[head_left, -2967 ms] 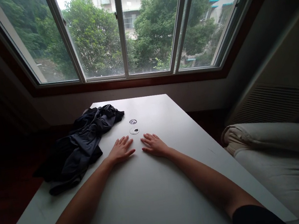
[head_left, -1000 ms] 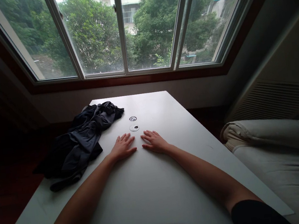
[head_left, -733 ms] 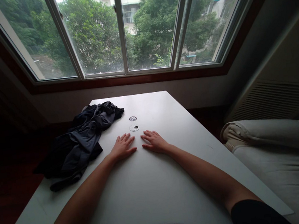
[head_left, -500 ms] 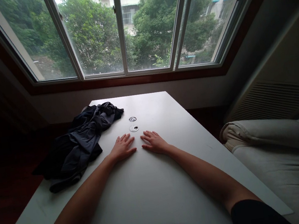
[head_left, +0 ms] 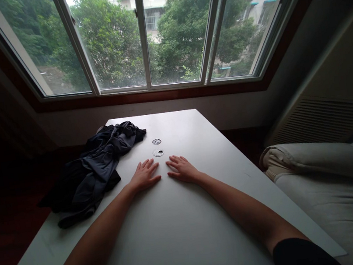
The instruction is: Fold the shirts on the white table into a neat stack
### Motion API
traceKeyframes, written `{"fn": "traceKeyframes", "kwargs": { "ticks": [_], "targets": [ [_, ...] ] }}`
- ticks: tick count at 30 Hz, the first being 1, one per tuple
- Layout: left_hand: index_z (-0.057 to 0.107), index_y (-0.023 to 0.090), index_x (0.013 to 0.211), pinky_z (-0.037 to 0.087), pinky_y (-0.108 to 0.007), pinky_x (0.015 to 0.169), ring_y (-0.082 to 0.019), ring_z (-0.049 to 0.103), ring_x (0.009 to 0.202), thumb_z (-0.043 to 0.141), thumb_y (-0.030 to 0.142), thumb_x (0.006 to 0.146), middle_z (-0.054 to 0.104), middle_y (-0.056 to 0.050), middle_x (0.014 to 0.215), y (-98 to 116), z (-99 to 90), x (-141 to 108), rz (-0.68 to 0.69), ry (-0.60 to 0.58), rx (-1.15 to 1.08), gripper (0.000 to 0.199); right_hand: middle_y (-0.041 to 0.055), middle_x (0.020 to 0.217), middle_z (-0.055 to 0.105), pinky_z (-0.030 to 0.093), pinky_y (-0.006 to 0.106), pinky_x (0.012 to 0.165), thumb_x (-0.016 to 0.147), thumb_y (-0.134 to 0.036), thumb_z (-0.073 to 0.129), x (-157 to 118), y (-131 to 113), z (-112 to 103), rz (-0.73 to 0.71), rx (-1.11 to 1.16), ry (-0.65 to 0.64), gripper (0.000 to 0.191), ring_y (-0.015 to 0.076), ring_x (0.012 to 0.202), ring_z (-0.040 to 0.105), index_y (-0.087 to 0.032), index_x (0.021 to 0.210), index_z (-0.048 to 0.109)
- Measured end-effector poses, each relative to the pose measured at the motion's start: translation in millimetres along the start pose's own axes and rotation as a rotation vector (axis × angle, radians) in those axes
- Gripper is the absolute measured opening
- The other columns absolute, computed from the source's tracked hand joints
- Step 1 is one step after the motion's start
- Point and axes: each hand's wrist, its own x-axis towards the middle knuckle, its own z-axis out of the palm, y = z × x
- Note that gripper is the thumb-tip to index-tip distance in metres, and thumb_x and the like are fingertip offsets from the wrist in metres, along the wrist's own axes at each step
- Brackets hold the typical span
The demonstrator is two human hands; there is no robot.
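Note:
My left hand (head_left: 144, 175) lies flat on the white table (head_left: 177, 225), palm down with its fingers apart. Opposite it, my right hand (head_left: 183, 168) rests the same way, a small gap between the two sets of fingertips. Neither hand holds anything. Just beyond the fingers, a round cable-hole cover (head_left: 158, 152) is set in the tabletop, with a second round opening (head_left: 156, 141) behind it. To the left of my left hand, a crumpled heap of dark clothes (head_left: 93, 167) lies along the table's left side and hangs partly over the edge.
A pale padded sofa (head_left: 336, 183) stands against the right of the table. Past the far table edge are a low wall and a wide sliding window (head_left: 142, 35) with trees outside. A slatted vent panel (head_left: 323, 119) is at the right.

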Motion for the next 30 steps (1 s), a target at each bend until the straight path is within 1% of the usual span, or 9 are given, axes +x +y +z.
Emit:
{"fn": "traceKeyframes", "kwargs": {
  "ticks": [16,23,30],
  "targets": [
    [0.044,0.03,0.159,0.014,-0.057,0.127,-0.035,0.021,0.158,0.048,0.071,0.097,0.029,-0.01,0.171,1.1,-1.1,0.0,-0.003,0.001,-0.008,0.075,0.0105,0.168,0.033,0.02,0.052,0.127,0.101,-0.064,0.05,-0.3,-0.4,-0.6,0.003,-0.004,0.002,0.067,0.0299,0.157,0.027,-0.028,0.157,0.047],
    [0.043,0.031,0.16,0.013,-0.057,0.127,-0.035,0.02,0.158,0.046,0.072,0.097,0.028,-0.009,0.171,-0.6,0.6,0.3,0.0,0.001,-0.004,0.075,0.0106,0.168,0.032,0.019,0.052,0.127,0.101,-0.066,0.048,0.1,1.3,1.7,-0.004,-0.007,0.008,0.068,0.0295,0.157,0.026,-0.028,0.157,0.047],
    [0.043,0.031,0.16,0.013,-0.057,0.127,-0.035,0.019,0.158,0.046,0.072,0.097,0.027,-0.009,0.171,-1.0,0.8,0.5,-0.003,-0.004,-0.006,0.075,0.0103,0.168,0.032,0.019,0.052,0.127,0.101,-0.065,0.048,-0.4,0.0,-0.4,0.003,-0.001,0.001,0.067,0.0299,0.157,0.026,-0.028,0.157,0.047]
  ]
}}
